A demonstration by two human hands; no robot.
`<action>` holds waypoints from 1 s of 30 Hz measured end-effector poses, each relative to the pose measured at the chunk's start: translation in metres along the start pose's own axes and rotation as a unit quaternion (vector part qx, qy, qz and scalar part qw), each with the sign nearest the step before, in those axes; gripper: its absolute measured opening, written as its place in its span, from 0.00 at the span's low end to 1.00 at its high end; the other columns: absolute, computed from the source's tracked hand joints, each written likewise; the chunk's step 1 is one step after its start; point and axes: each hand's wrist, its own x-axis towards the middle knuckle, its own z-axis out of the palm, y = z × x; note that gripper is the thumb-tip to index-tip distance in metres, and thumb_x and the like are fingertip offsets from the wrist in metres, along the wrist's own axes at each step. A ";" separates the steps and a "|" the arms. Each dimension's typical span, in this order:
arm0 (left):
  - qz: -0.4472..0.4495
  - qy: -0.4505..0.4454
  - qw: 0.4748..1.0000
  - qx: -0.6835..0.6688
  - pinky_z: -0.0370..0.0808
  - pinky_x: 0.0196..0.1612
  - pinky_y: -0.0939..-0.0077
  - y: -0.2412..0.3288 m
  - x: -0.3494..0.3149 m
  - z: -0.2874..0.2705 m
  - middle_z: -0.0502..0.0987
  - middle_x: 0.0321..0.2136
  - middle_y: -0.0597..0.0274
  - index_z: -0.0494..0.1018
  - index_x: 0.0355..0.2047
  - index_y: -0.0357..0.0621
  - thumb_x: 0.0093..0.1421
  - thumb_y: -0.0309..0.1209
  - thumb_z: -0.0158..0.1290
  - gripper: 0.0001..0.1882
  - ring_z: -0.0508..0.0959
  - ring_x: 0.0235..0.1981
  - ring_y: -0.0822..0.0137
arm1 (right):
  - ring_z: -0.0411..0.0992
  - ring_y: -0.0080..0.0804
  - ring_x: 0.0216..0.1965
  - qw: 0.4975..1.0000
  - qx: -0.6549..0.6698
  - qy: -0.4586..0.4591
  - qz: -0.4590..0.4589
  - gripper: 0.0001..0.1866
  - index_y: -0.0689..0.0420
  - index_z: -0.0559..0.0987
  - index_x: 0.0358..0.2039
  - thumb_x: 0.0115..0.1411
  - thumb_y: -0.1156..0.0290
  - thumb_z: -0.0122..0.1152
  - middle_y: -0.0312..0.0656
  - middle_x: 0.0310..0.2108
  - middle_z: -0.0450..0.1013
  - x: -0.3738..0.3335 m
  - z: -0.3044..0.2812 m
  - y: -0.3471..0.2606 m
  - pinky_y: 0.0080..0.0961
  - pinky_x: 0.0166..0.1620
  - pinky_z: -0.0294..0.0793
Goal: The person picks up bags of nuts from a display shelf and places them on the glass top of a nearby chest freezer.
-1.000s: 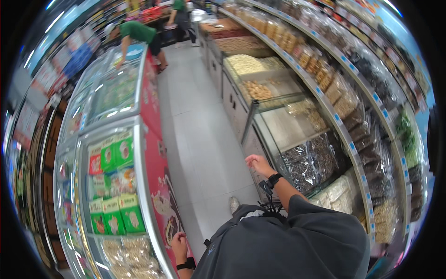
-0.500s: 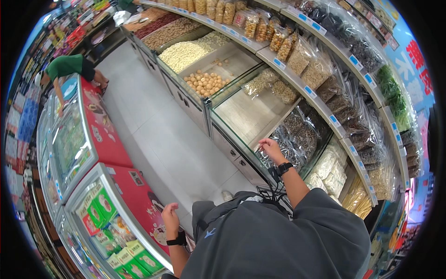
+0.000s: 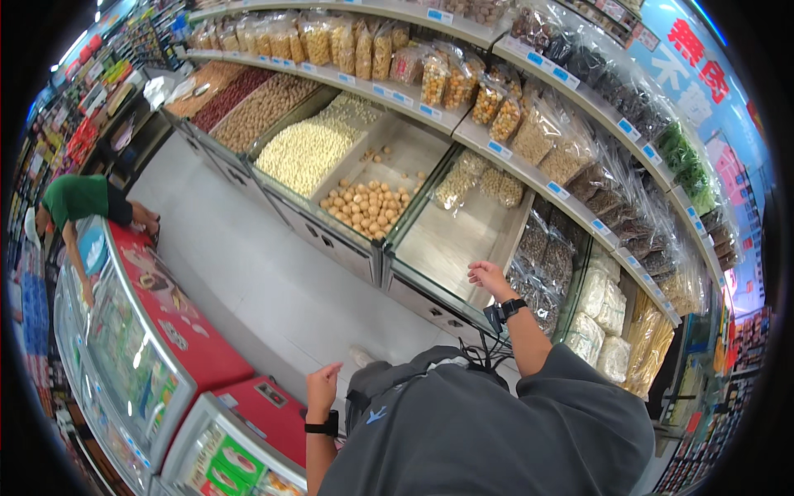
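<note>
My right hand (image 3: 490,279) hangs over the front of a glass-edged bin (image 3: 438,248) with a pale wooden bottom, its fingers loosely bent and apart, nothing visible in them. Clear bags of pale round dried goods (image 3: 501,188) lie at that bin's back. Just right of the hand are clear bags of dark dried goods (image 3: 542,260). Low on the left, my left hand (image 3: 322,387) hovers over the aisle beside a red chest freezer (image 3: 273,413), thumb and fingers loosely apart, holding nothing I can see. Each wrist has a black band.
Bins of brown round nuts (image 3: 364,205) and cream-coloured kernels (image 3: 302,157) continue to the left. Shelves of bagged dried foods (image 3: 571,149) rise behind them. Across the grey floor (image 3: 248,273), a person in green (image 3: 78,198) leans over another freezer (image 3: 136,355).
My view has swung, so the bins sit farther left and the freezers lower. My right hand now appears over the wooden-bottomed bin rather than the dark bags. Both hands keep a similar pose.
</note>
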 end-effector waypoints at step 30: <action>-0.013 -0.207 0.972 0.113 0.74 0.36 0.70 0.126 0.325 -0.021 0.79 0.32 0.52 0.77 0.36 0.38 0.58 0.29 0.52 0.09 0.80 0.33 0.59 | 0.69 0.25 0.21 0.910 0.293 0.281 0.080 0.20 0.68 0.75 0.36 0.48 0.69 0.70 0.41 0.24 0.73 0.386 -0.012 0.021 0.24 0.25 0.69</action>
